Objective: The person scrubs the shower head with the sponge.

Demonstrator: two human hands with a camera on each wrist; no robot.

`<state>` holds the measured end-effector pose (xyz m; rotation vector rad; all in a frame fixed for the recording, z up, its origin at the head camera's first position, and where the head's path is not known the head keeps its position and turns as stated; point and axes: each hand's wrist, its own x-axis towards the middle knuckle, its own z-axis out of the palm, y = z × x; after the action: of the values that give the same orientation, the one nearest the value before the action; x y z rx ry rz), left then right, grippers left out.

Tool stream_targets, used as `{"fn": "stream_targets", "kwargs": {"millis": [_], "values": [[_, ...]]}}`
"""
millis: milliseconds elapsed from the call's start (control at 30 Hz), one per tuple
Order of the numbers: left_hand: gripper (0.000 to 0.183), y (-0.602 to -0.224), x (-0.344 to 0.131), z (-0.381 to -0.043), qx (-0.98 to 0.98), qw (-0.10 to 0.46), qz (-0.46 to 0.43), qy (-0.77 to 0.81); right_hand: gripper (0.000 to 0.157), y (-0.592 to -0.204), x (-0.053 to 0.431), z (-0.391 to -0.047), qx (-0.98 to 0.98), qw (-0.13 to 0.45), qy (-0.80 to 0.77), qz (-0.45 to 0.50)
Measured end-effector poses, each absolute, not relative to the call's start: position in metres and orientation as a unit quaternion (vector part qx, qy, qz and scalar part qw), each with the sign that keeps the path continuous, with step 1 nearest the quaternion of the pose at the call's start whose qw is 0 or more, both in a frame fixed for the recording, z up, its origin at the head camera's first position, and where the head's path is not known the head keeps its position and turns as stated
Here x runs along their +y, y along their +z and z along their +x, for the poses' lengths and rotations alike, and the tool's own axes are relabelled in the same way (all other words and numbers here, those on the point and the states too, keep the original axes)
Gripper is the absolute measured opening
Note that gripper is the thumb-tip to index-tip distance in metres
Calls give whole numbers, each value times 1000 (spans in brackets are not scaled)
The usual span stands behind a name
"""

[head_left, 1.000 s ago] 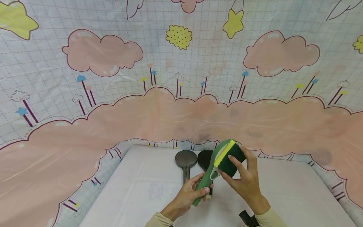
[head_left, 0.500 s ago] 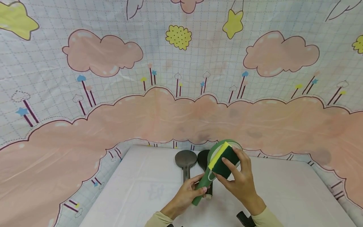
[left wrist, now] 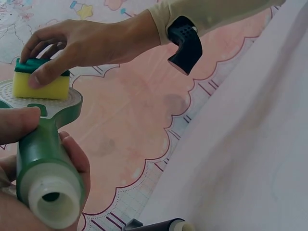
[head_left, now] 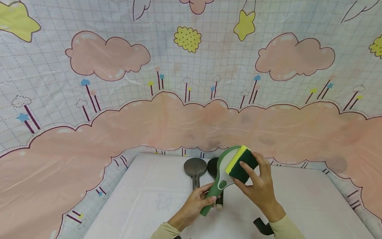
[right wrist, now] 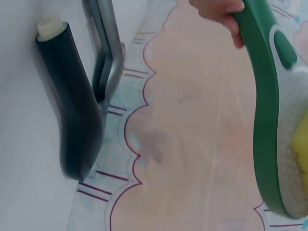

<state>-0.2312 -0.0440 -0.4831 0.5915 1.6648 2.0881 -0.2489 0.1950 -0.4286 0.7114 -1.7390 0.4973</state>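
A green shower head (head_left: 220, 172) with a white nozzle face is held up above the table, tilted. My left hand (head_left: 191, 205) grips its handle, whose pale hollow end (left wrist: 54, 204) points towards the left wrist camera. A yellow sponge with a dark green scouring side (head_left: 244, 167) lies yellow side down on the nozzle face. My right hand (head_left: 261, 191) pinches this sponge (left wrist: 41, 89) by its edges, between thumb and fingers. In the right wrist view only part of the sponge shows, and the right hand is out of sight.
On the white table (head_left: 143, 199) behind my hands lie a grey shower head (head_left: 195, 167) and a black shower head (head_left: 212, 167), the black one partly hidden by the green one. A black device (head_left: 263, 227) sits at the right wrist. A patterned cloth (head_left: 191, 126) hangs behind.
The sponge shifted left over the nozzle face, then back right and slightly up with my right hand. The green shower head turned a little; my left hand kept its grip.
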Motion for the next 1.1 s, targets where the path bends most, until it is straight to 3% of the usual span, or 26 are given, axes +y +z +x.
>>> {"fn": "stream_targets", "kwargs": {"millis": [667,1100], "values": [[58,-478,-52,-233,585,192,207,760,57,-432,220,-253,-750,569,233,246],[60,-476,-53,-233,579,197,185,769,58,-440,213,-247,-774,537,226,250]]}}
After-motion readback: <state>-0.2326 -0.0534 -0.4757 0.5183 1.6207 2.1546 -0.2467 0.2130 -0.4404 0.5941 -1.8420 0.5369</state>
